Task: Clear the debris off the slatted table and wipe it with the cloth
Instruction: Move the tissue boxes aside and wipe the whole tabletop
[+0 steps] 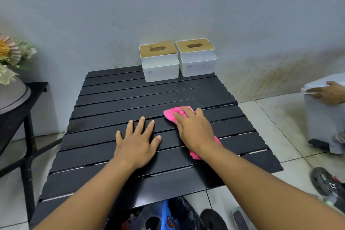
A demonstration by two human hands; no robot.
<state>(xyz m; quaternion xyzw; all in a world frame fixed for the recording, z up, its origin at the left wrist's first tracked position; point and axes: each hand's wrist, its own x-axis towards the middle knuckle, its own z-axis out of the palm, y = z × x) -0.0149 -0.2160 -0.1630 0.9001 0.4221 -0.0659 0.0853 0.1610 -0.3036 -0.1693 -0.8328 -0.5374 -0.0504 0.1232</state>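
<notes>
In the middle of the frame I see the black slatted table (112, 102), and both hands lie on it, apart from each other. My left hand (137, 143) rests flat on the slats with fingers straight and spread wide, and it holds nothing. My right hand (194, 129), just to the right of it, presses palm-down on the pink cloth (170, 114). Its fingers are laid over the fabric, not curled around it. The cloth lies a little right of the table's centre and shows beyond the fingertips and again beside the wrist. At the far edge of the table, against the wall, stand two white tissue boxes (160, 61) with wooden lids, side by side. At the right edge of the frame another person's hand (328, 92) touches the lid of a grey bin (321, 117) on the floor.
</notes>
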